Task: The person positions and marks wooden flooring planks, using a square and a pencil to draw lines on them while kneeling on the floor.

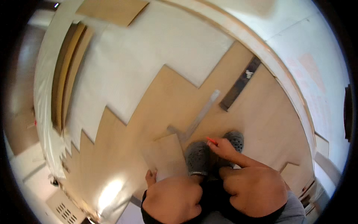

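Note:
My right hand (224, 149) is closed around a slim red pencil (211, 140), whose tip sticks out past the fingers above my grey clogs. By my left knee, my left hand (151, 177) grips the edge of a short piece of light wood-look floorboard (169, 153). That piece lies tilted a little across the laid boards (149, 112), and its lower end is partly behind my knee. Just beyond it rests a grey metal carpenter's square (199, 116), its long arm pointing away to the right.
A dark flat bar (240, 84) lies on the boards toward the wall at right. Stacked planks (71, 74) lie on white underlay (119, 67) at left. Another board (112, 10) is at the far end. The laid boards end in a stepped edge. A cut offcut (289, 167) sits at right.

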`<state>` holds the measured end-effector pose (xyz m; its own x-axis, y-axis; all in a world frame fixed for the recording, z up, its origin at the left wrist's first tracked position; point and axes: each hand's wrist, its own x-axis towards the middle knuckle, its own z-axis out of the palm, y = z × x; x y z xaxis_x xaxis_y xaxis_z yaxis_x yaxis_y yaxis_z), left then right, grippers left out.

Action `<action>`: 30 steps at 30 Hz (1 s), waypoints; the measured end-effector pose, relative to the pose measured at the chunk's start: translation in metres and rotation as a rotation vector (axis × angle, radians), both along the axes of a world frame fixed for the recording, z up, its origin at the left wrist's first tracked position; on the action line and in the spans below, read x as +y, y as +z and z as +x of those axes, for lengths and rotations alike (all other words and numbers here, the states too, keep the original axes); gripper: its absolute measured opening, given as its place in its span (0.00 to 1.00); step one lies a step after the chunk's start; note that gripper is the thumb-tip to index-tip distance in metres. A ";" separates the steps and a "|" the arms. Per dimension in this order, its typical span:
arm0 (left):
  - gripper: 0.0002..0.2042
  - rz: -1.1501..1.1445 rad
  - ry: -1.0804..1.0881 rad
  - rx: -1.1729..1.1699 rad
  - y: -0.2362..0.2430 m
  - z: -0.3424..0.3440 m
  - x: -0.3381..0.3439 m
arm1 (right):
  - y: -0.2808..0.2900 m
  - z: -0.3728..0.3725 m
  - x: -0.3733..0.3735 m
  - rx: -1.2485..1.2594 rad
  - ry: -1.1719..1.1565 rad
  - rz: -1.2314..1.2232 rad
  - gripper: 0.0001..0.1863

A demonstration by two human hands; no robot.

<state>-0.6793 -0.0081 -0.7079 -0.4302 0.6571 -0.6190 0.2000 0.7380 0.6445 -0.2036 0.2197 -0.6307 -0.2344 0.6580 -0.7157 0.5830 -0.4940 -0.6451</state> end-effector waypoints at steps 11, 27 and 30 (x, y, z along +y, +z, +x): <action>0.12 0.205 0.206 0.380 0.167 -0.013 0.184 | -0.020 -0.020 0.074 -0.155 0.512 0.777 0.21; 0.20 0.893 0.366 -0.335 0.260 -0.095 0.311 | -0.018 -0.039 0.057 -0.106 0.331 0.612 0.21; 0.06 0.797 0.544 -0.527 0.189 0.006 0.317 | -0.009 -0.040 0.066 0.212 -0.061 0.266 0.19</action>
